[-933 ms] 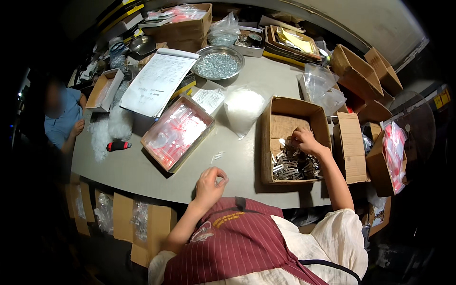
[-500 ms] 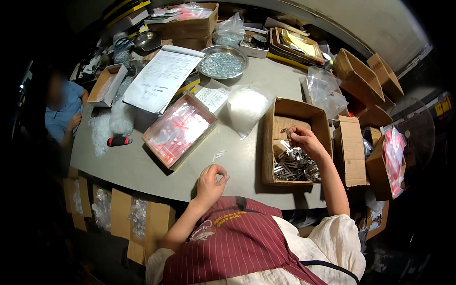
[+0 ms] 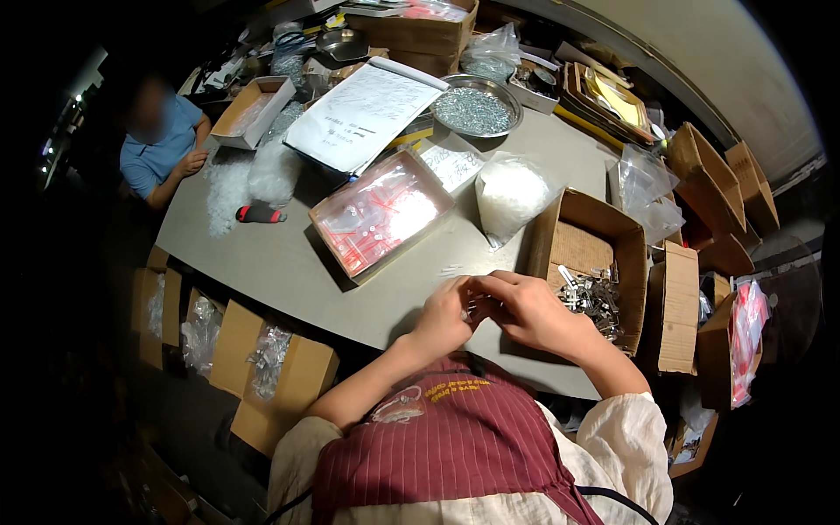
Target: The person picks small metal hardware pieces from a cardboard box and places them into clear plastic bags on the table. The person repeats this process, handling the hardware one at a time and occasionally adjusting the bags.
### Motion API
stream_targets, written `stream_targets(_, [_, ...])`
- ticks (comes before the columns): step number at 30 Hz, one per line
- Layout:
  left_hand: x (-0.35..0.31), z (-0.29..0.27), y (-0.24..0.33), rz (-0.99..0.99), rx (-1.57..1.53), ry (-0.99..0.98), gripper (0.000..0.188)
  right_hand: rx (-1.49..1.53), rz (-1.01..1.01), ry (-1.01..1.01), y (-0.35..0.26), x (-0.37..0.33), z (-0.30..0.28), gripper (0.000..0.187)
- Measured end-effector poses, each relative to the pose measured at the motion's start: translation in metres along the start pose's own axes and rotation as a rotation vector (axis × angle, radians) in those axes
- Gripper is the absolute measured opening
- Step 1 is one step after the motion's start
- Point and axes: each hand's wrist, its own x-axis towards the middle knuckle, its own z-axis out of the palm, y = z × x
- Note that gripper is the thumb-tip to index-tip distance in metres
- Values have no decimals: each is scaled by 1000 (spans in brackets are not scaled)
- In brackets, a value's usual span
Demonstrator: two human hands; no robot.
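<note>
My left hand and my right hand meet above the table's near edge, fingers bent and pressed together. Something small and shiny shows between the fingertips; its kind is mostly hidden. Just beyond them, a few small white strips lie on the table. To the right, an open cardboard box holds a heap of small metal pieces, and my right forearm passes by its near side. A clear bag of white pieces stands beyond the hands.
A box of red and clear plastic bags sits left of centre. Behind it are a written-on pad and a steel bowl of small metal parts. A red-black handled tool lies at left, near another person. Cartons crowd the right.
My right hand has come out of the cardboard box, moving left and nearer to meet my left hand. My left hand has closed in on it. The whole view has shifted.
</note>
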Motion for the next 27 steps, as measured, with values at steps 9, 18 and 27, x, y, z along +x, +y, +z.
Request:
stream_targets(9, [-9,-17,-2,-188,-174,-43,29,-176,-282,-64,-8,17,-12,43])
stream_targets(18, [-6,-44,-11,-238,-325,127,20,-72,6,142,-13,22,-9,16])
stream_targets(27, [-2,-58,2,-234,-439,246,13,6,-16,266,-8,30,4,17])
